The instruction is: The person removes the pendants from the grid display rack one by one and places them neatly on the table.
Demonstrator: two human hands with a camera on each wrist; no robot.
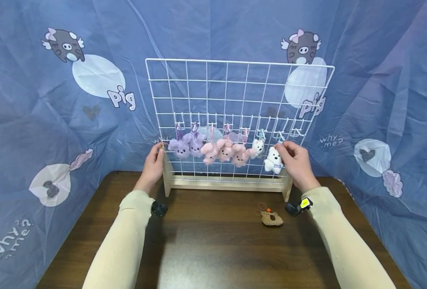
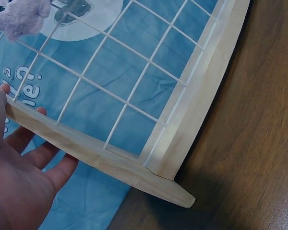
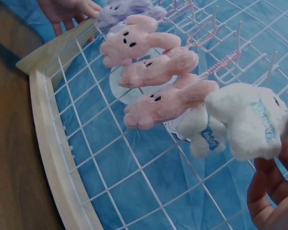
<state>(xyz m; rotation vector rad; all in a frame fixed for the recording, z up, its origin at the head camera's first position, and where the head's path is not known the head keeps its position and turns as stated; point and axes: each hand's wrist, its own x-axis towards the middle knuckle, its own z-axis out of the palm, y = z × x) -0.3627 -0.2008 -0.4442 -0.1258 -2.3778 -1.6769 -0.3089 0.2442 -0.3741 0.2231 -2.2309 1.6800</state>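
My right hand [image 1: 300,164] pinches a white plush bear keychain [image 1: 273,161] by its upper side, close under a hook near the right end of the rack. Its blue printed ribbon shows in the right wrist view. A second white plush keychain [image 1: 258,147] hangs just to its left. Farther left on the hooks hang several pink plush keychains [image 1: 210,153], then purple ones [image 1: 180,148]. My left hand [image 1: 153,164] holds the rack's left wooden post [image 2: 101,158], with fingers reaching behind it. The white wire grid [image 1: 217,89] stands upright on its wooden base [image 1: 228,185].
A small brown keychain [image 1: 272,219] with an orange bead and a ring lies on the brown wooden table [image 1: 206,249], in front of the rack's right foot. One hook [image 1: 297,132] at the far right is bare. Blue printed cloth [image 1: 184,24] surrounds the table.
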